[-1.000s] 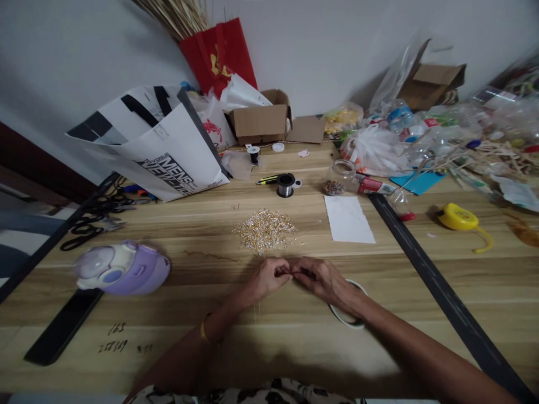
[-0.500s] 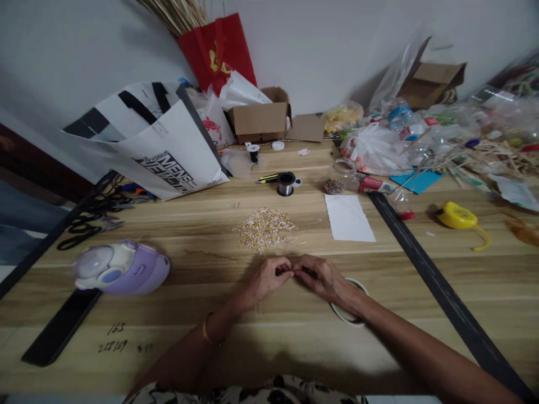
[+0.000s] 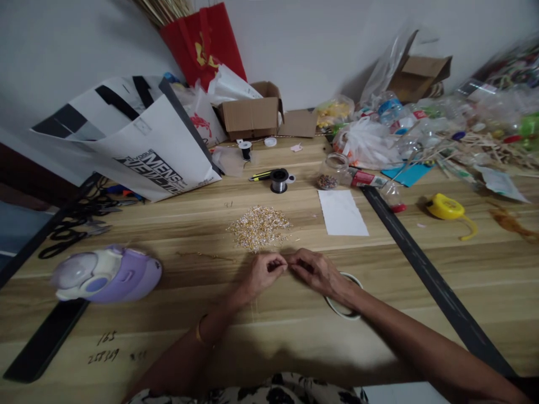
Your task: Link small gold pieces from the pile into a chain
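My left hand and my right hand meet fingertip to fingertip low over the table. Both are closed in a pinch; whatever lies between the fingers is too small to make out. A thin pale strand hangs below my left wrist. Just beyond the hands is a loose heap of small gold and clear beads. A fine gold chain-like strand lies to the left of it. Partly under my right wrist sits a white ring.
Behind the heap stands a spool of silver wire beside a yellow-black cutter. White paper, a bead jar and a yellow tape measure are to the right. Leftward are a purple bottle, pliers and a paper bag.
The view has shifted slightly, so the table's things appear a little further left. My hands stay pinched together, with the fingertips a touch higher in the picture.
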### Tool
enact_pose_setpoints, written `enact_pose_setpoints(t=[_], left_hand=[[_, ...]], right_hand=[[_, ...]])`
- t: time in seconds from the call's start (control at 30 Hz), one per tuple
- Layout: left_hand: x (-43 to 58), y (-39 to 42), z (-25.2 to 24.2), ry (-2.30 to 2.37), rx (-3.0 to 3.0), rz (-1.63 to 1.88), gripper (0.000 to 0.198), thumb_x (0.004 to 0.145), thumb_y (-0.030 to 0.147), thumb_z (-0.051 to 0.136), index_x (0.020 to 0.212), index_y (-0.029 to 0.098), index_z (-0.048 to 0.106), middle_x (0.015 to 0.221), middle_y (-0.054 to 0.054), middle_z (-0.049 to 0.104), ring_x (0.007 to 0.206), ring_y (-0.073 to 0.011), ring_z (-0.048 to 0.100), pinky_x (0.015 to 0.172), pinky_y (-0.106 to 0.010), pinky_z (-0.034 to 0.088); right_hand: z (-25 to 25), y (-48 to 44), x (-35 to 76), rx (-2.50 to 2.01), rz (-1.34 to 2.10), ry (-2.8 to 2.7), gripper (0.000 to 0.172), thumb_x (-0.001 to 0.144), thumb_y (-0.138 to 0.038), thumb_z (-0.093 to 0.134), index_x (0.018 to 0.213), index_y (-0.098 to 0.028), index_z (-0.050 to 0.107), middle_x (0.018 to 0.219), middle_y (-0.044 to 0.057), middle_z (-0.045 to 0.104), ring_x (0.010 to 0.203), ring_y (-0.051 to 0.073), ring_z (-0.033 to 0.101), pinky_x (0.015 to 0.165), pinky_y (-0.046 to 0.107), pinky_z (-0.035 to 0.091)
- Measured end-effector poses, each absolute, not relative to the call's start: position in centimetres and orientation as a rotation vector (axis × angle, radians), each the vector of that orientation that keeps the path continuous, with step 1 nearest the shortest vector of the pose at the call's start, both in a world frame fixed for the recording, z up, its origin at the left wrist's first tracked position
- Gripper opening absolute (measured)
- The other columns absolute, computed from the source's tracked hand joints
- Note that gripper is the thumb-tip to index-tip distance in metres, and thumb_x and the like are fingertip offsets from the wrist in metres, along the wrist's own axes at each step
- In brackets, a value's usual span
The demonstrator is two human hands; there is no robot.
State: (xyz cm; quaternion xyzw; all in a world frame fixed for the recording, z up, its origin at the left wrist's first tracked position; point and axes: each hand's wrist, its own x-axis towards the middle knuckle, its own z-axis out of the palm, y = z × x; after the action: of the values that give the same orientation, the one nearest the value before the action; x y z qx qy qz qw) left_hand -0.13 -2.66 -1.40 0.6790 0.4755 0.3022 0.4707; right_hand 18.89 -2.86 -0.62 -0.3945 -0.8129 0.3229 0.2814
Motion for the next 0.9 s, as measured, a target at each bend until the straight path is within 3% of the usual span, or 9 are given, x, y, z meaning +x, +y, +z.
enact_pose_setpoints(t=[0.37, 0.9], left_hand=[[0.03, -2.52, -1.43, 1.162, 1.606, 0.726, 0.012, 0.074, 0.024, 0.059, 0.072, 0.012, 0.063, 0.068, -0.004, 0.063, 0.065, -0.0125, 0.056, 0.060, -0.021, 0.043], [-0.01, -2.50, -1.18, 1.119, 1.592, 0.743, 0.014, 0.073, 0.025, 0.060, 0.066, 0.012, 0.060, 0.062, -0.001, 0.058, 0.060, -0.0106, 0.051, 0.058, -0.020, 0.039]], right_hand=[[-0.78, -2.84, 18.72, -0.949, 0.831, -2.162, 0.013, 0.090, -0.019, 0.046, 0.094, -0.017, 0.059, 0.085, 0.006, 0.064, 0.075, 0.014, 0.060, 0.067, 0.024, 0.045], [-1.43, -2.80, 18.71, -0.923, 0.661, -2.304, 0.014, 0.093, -0.020, 0.041, 0.093, -0.017, 0.054, 0.085, 0.007, 0.062, 0.076, 0.016, 0.060, 0.068, 0.027, 0.047]])
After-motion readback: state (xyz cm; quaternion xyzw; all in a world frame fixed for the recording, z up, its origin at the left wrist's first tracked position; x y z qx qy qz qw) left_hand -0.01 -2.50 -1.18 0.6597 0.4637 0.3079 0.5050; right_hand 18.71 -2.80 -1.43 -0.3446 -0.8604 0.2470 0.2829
